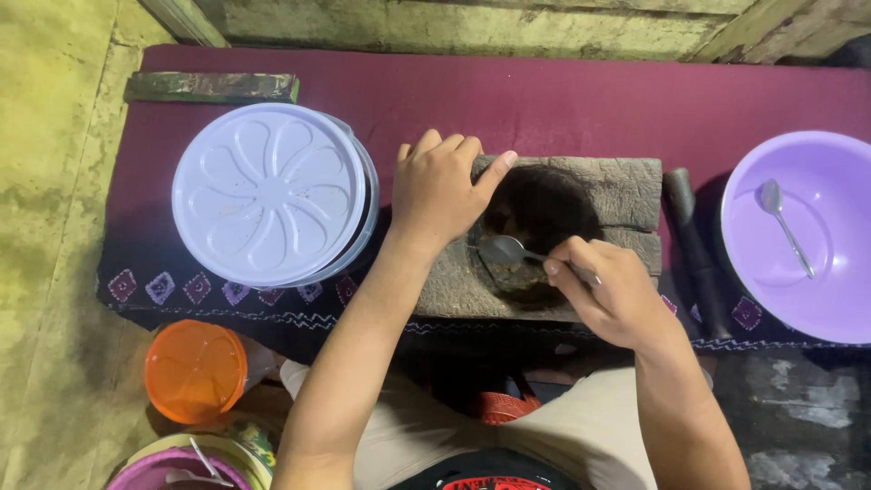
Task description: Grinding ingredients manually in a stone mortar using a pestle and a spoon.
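Note:
A square stone mortar (626,186) with a round dark hollow sits on a maroon cloth (544,100). My left hand (437,189) rests on the mortar's left edge, fingers curled over the rim and thumb stretched along it. My right hand (610,292) grips the handle of a metal spoon (504,249), whose bowl lies inside the hollow over dark paste. A dark stone pestle (691,245) lies just right of the mortar.
A white lidded container (270,192) stands left of the mortar. At the right, a purple basin (830,272) holds a second spoon (786,225). Below the cloth's patterned edge are an orange lid (195,370) and a colourful bowl (195,458). A wooden board (210,86) lies at the back left.

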